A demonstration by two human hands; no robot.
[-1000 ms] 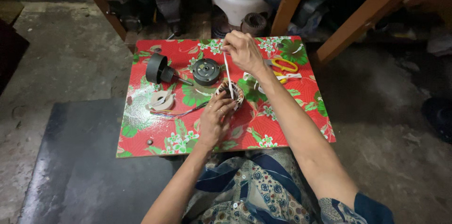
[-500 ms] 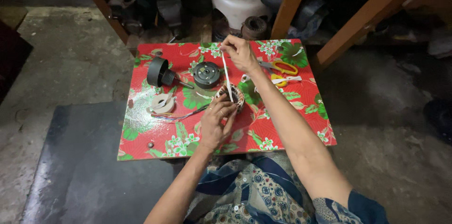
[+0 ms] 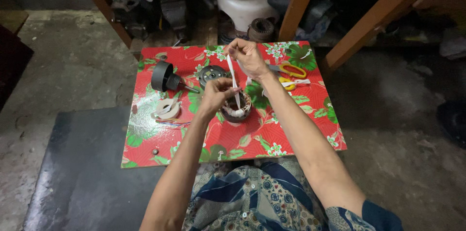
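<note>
- Pulling upward, the right hand (image 3: 248, 57) pinches the top end of a thin white tape strip (image 3: 233, 76), which runs taut down to a round dark motor stator with wound coils (image 3: 237, 108).
- The left hand (image 3: 217, 96) is closed in a pinch on the strip's lower part, just above the stator, which sits near the middle of the red flower-patterned counter (image 3: 291, 129).
- Judging by its look, the strip is light, soft and limp, likely to tear if jerked; pinching it near the ends seems best.
- The stator looks heavy and rigid, its fine windings fragile; the outer rim is the safer place to grip.
- Counted: one strip, one stator, one black cup-shaped motor housing (image 3: 162, 76), one round dark end plate (image 3: 212, 73), one pair of yellow-handled scissors (image 3: 289, 71), one pale tape roll (image 3: 168, 109).
</note>
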